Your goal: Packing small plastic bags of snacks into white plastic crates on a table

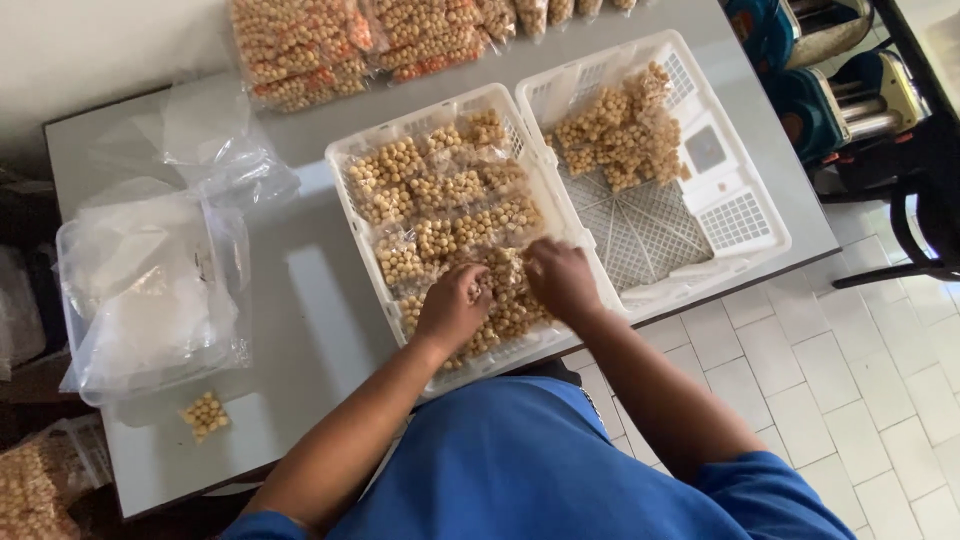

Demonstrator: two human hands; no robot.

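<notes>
the small bag of round snacks (497, 272) sits in the full white crate (352, 160), pinched by the fingers of left hand (452, 308) and right hand (562, 280), while the next crate (770, 235) beside it is mostly empty.

Left hand (455, 308) and right hand (562, 282) close together, fingers curled (knuckles up), forearms converging

Soft, even daylight is lighting a sharp overhead view.

The grey table (320, 300) is catching a pale sheen near its middle, the arms are casting only faint shadows, and the wide lens is bowing straight lines towards the frame's dimmer left edge.
</notes>
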